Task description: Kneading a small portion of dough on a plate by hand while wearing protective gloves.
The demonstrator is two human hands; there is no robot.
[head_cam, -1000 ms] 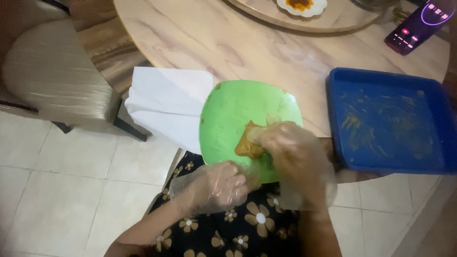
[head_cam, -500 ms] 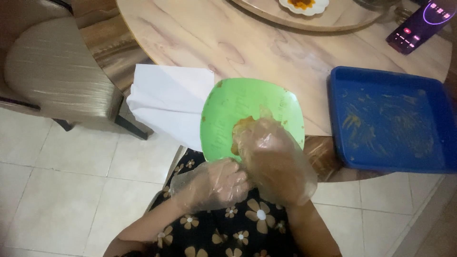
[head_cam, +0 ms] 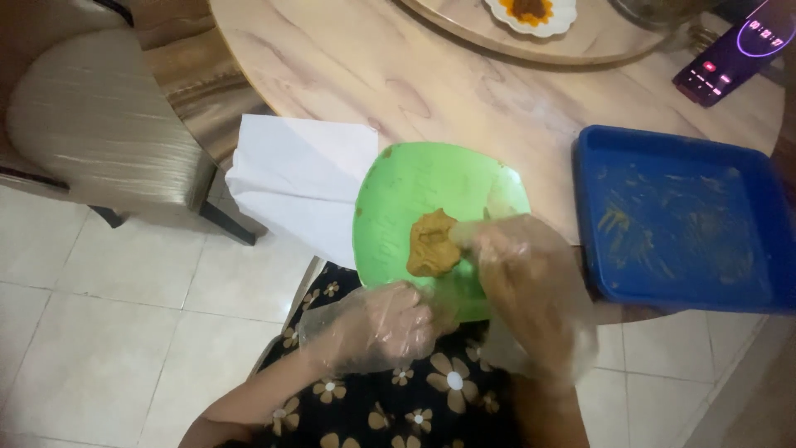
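Observation:
A green square plate [head_cam: 419, 187] juts over the near edge of a round marble-look table [head_cam: 348, 62]. On it lies a flat lump of yellow-brown dough [head_cam: 431, 243]. My right hand [head_cam: 526, 278], in a clear plastic glove, rests on the plate with its fingertips against the dough's right side. My left hand [head_cam: 385, 323], also gloved, grips the plate's near rim from below.
A blue tray [head_cam: 680, 220] smeared with yellow residue sits right of the plate. White paper [head_cam: 303, 178] hangs off the table to the left. A lit phone [head_cam: 734, 54] and a white dish of food [head_cam: 531, 12] lie farther back. A padded chair [head_cam: 99, 124] stands at left.
My right hand drew back from on top of the dough toward its right side, so the flattened lump now shows. The left hand stayed at the plate's rim.

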